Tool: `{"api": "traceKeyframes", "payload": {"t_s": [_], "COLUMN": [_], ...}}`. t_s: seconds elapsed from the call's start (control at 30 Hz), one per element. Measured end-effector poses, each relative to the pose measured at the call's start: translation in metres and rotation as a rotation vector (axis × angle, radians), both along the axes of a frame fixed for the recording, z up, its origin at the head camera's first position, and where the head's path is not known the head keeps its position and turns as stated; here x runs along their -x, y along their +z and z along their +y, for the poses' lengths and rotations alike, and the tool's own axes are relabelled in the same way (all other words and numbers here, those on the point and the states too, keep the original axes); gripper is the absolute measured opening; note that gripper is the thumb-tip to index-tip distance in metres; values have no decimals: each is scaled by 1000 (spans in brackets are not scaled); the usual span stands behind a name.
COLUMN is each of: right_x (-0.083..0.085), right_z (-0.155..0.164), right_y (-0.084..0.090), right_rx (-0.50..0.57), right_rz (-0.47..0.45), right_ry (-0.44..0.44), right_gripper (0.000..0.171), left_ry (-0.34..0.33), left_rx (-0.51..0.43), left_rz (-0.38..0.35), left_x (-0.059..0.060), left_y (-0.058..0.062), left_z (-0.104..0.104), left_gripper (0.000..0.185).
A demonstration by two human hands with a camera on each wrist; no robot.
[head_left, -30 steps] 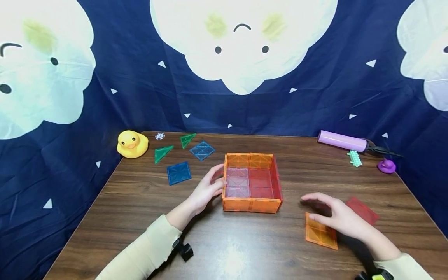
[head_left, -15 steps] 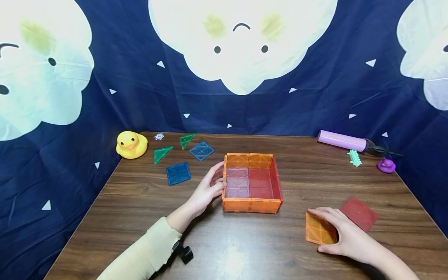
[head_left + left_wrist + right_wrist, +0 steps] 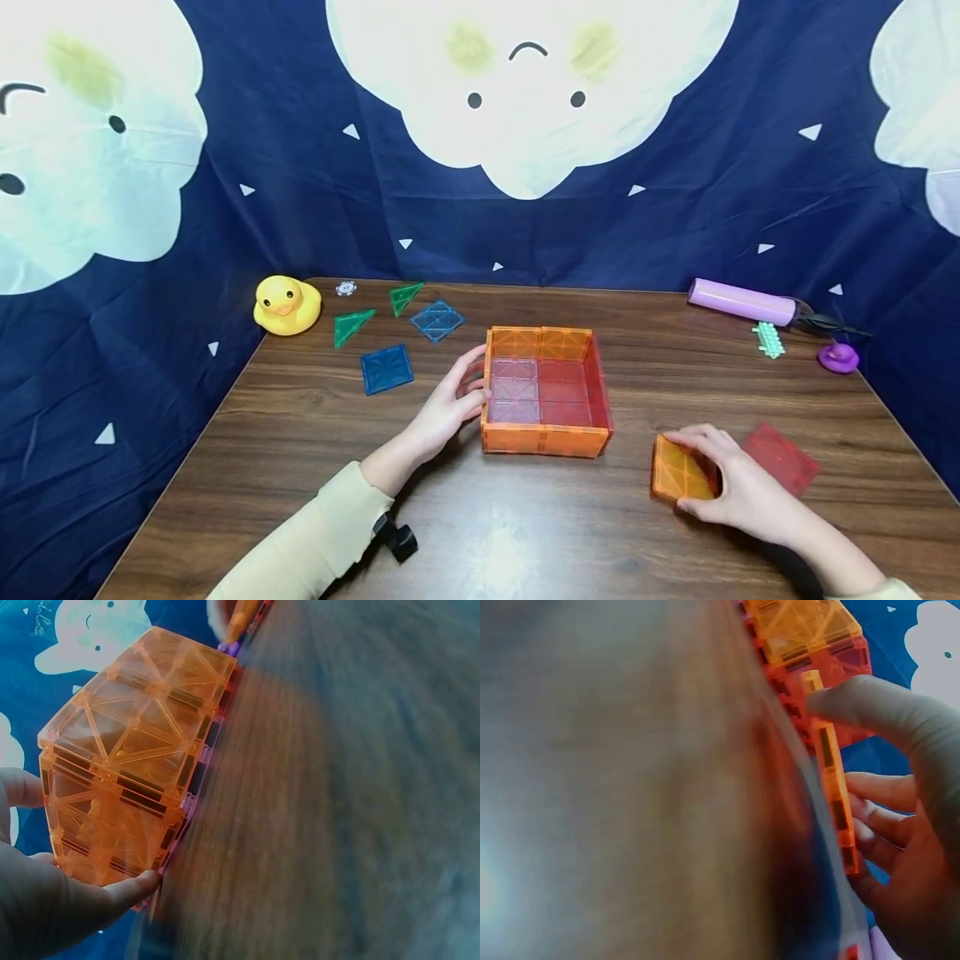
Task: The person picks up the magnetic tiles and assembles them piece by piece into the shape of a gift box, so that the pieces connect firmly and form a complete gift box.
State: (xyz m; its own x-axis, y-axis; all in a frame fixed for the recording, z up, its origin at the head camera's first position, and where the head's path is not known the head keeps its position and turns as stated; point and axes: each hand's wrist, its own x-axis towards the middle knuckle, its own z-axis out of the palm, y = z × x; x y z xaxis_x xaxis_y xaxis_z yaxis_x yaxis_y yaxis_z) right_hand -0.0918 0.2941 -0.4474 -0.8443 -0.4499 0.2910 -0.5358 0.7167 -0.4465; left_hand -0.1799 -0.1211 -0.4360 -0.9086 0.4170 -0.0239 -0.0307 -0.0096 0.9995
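Observation:
An open box [image 3: 547, 442] of translucent magnetic tiles has orange and red walls. Its floor is part pale purple, part red. My left hand [image 3: 442, 410] rests against its left wall; in the left wrist view the thumb [image 3: 135, 889] touches the lower edge. To the right of the box, my right hand [image 3: 738, 483] pinches an orange square magnetic tile [image 3: 681, 471] by opposite edges. That tile is tilted just above the table, with a shadow beneath. In the right wrist view the tile [image 3: 832, 776] shows edge-on between thumb and fingers.
A red square tile [image 3: 783, 460] lies beyond my right hand. Blue squares [image 3: 387, 369] and green triangles [image 3: 352, 326] lie left of the box, near a yellow duck [image 3: 287, 306] and a chip [image 3: 346, 287]. A lilac cylinder [image 3: 742, 302], mint piece [image 3: 768, 340] and purple duck [image 3: 837, 358] stand back right.
My right hand has come down over the orange tile, taken it by its edges and raised it slightly off the table. The left hand and the box stay as they were.

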Motion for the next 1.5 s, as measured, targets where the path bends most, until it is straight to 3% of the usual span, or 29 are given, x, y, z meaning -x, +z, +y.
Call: {"api": "traceKeyframes", "payload": {"t_s": [0.2, 0.43, 0.6, 0.77, 1.03, 1.5], "right_x": [33, 81, 116, 144, 161, 168], "right_z": [-20, -67, -111, -151, -183, -191], "right_y": [36, 74, 83, 80, 75, 74], "right_rx": [126, 146, 92, 53, -7, -48], "right_rz": [-22, 4, -63, -117, -181, -216], "right_ry": [-35, 79, 172, 241, 268, 277], "right_gripper": [73, 70, 73, 75, 76, 75], "left_ry": [-3, 22, 30, 29, 21, 16], "left_rx": [-2, -3, -2, -1, -13, -8], "left_rz": [16, 10, 4, -11, -31, -44], "left_x": [0, 0, -1, -1, -1, -1], "left_y": [0, -2, -1, 0, 2, 3], "left_z": [1, 3, 2, 0, 1, 2], "left_gripper": [66, 65, 64, 63, 64, 64]}}
